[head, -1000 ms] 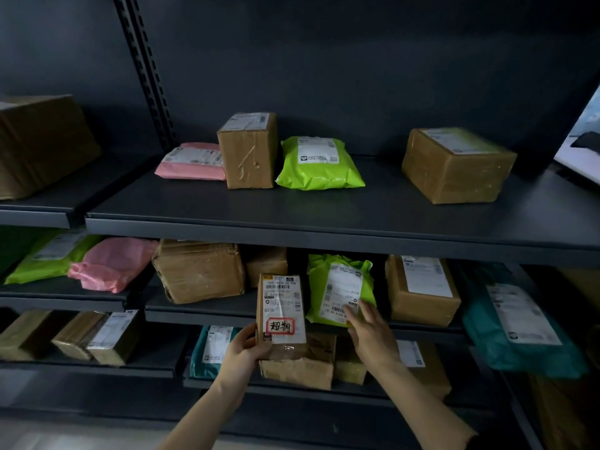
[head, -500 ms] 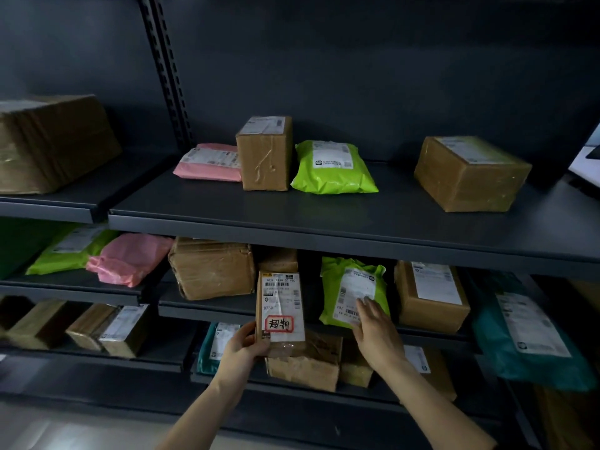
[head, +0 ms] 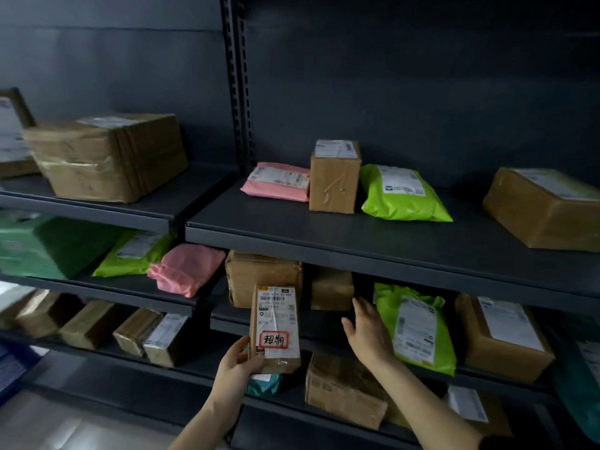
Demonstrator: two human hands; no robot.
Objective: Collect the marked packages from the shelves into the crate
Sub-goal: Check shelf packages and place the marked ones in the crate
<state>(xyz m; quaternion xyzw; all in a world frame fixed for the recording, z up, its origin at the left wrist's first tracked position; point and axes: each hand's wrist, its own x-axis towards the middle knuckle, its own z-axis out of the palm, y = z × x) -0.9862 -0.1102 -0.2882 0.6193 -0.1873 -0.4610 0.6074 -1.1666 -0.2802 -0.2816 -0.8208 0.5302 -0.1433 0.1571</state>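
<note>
My left hand (head: 236, 362) grips a small brown box (head: 276, 329) upright in front of the middle shelf; its white label carries a red-outlined handwritten mark. My right hand (head: 368, 332) hovers open with fingers spread, just left of a lime-green mailer bag (head: 418, 329) leaning on the middle shelf, not touching it. A brown box (head: 503, 336) with a white label stands right of that bag. No crate is clearly visible.
The top shelf (head: 357, 241) holds a pink mailer (head: 279, 181), an upright brown box (head: 334, 177), a green bag (head: 402, 194) and a large box (head: 545, 206). The left bay has a big carton (head: 110, 157), green and pink bags (head: 186, 269). Several brown boxes fill the bottom shelves.
My view has swung left, so the shelves shifted right in frame. My right hand came off the green bag's label and now hovers open beside it. The left hand still holds the marked box.
</note>
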